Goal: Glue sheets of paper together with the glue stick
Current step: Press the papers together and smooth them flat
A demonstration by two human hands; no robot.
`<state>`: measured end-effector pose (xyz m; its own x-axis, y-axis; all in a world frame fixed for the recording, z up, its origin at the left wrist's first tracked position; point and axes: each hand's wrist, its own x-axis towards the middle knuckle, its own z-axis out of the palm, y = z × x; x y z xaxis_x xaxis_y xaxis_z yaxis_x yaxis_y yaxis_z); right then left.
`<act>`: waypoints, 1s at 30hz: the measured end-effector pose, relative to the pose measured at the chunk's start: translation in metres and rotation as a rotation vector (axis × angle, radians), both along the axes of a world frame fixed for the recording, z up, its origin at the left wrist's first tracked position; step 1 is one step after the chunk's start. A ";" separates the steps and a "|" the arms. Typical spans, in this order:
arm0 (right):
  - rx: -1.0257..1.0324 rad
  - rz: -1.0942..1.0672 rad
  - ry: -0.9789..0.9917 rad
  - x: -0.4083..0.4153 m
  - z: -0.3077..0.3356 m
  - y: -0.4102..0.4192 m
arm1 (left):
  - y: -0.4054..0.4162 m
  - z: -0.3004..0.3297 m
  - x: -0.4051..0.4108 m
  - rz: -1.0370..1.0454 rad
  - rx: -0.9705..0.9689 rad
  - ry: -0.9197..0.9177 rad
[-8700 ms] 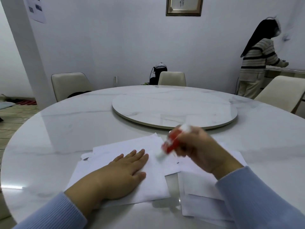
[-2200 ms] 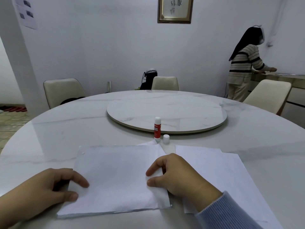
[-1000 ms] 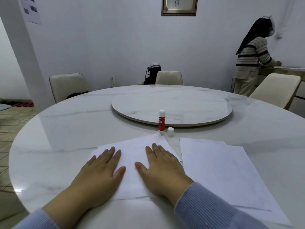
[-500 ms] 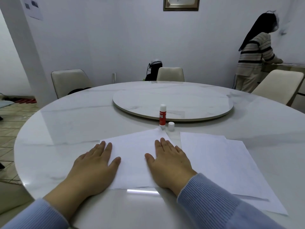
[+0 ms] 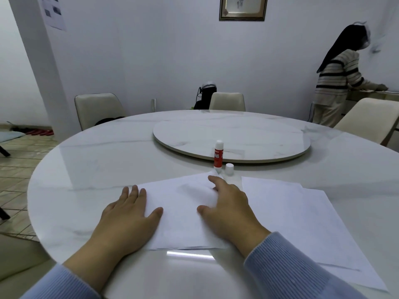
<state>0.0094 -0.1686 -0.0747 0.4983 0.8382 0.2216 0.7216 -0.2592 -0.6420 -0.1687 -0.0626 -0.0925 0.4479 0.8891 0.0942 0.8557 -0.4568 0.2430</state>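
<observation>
right hand (image 5: 226,209) slid forward, glued sheets (image 5: 181,212) flat

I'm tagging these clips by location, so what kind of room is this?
Probably a home dining room: a large round marble table with a turntable at its centre, cushioned dining chairs around it, and a framed picture on the wall.

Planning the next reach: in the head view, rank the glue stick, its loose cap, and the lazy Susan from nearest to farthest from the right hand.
From the right hand:
1. Cap, just beyond the fingertips.
2. Glue stick, upright, slightly behind the cap.
3. Lazy Susan, at the table's centre.
</observation>
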 end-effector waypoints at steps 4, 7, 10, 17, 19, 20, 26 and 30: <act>0.214 0.034 0.360 0.001 0.006 -0.005 | 0.000 0.001 -0.001 0.019 -0.008 -0.075; 0.211 0.023 0.573 0.002 0.011 -0.006 | -0.002 0.004 0.000 0.045 -0.016 -0.161; 0.163 0.014 0.460 0.000 0.012 -0.007 | -0.005 0.009 -0.001 0.094 -0.029 -0.373; 0.458 0.199 0.310 0.009 0.037 -0.026 | -0.002 0.019 -0.016 0.234 0.140 -0.903; 0.617 0.138 0.339 0.025 0.052 -0.038 | -0.003 0.018 -0.016 0.206 0.137 -0.945; 0.695 0.072 0.354 0.035 0.060 -0.045 | -0.003 0.018 -0.014 0.175 0.128 -0.934; 0.889 -0.464 0.524 0.113 0.096 -0.058 | -0.013 0.016 -0.006 -0.262 0.068 -0.536; 0.689 -0.473 0.694 0.146 0.091 -0.016 | -0.016 0.014 -0.002 -0.385 0.010 -0.264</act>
<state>0.1559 -0.1845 0.0164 0.9363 0.3315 0.1160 0.0667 0.1562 -0.9855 -0.1703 -0.0789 -0.0787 0.7049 0.6612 0.2568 0.5329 -0.7326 0.4235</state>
